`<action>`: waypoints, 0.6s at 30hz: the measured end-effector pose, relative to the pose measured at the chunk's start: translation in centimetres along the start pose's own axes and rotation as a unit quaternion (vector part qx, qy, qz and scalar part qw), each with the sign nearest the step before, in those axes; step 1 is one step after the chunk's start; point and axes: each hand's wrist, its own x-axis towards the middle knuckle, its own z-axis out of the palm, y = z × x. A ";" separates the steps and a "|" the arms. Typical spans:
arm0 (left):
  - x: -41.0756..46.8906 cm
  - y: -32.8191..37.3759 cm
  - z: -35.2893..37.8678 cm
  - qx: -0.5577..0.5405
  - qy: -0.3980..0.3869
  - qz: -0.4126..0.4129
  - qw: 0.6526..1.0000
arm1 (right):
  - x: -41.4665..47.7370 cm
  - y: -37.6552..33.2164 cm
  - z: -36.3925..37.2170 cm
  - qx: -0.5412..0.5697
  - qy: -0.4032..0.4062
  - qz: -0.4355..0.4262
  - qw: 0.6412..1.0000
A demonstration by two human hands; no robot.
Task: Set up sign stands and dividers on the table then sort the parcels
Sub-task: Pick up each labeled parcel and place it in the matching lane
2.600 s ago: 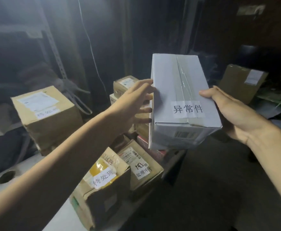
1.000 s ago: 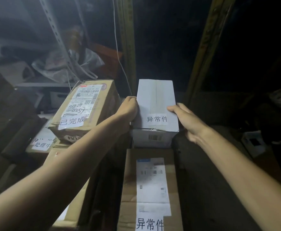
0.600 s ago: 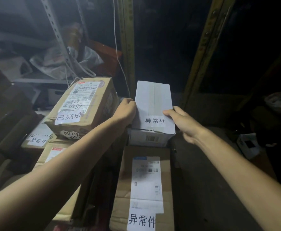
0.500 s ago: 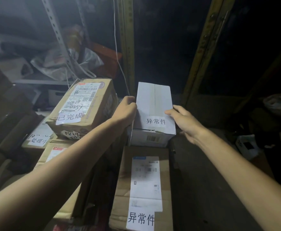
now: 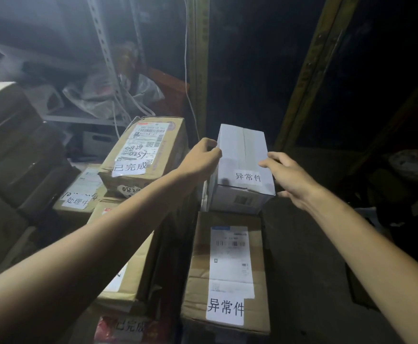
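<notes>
One white box [image 5: 242,150], left hand [image 5: 199,163] fingers curled on its edge, right hand [image 5: 290,181] fingers spread.

Your left forearm [image 5: 103,247] and right forearm [image 5: 366,244] are bare along all that shows, slim and smooth, ending in a bare left hand [image 5: 199,161] and right hand [image 5: 291,181], though this dim light may hide finer marks.

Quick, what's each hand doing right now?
Left hand: grips the white box by its left edge.
Right hand: open, touching the box's right side.
</notes>
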 end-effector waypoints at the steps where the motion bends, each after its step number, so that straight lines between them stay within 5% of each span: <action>1: 0.0 -0.1 -0.2 0.001 -0.002 -0.001 1.000 | -0.1 -0.1 0.1 0.005 0.002 0.002 1.000; 8: -0.5 -0.4 -0.2 0.016 -0.073 -0.014 0.997 | -0.2 0.0 1.1 -0.001 -0.015 0.010 1.000; 18: -0.7 -0.2 -1.7 0.083 -0.054 -0.013 0.995 | 0.9 -0.3 2.5 -0.034 -0.042 -0.026 0.998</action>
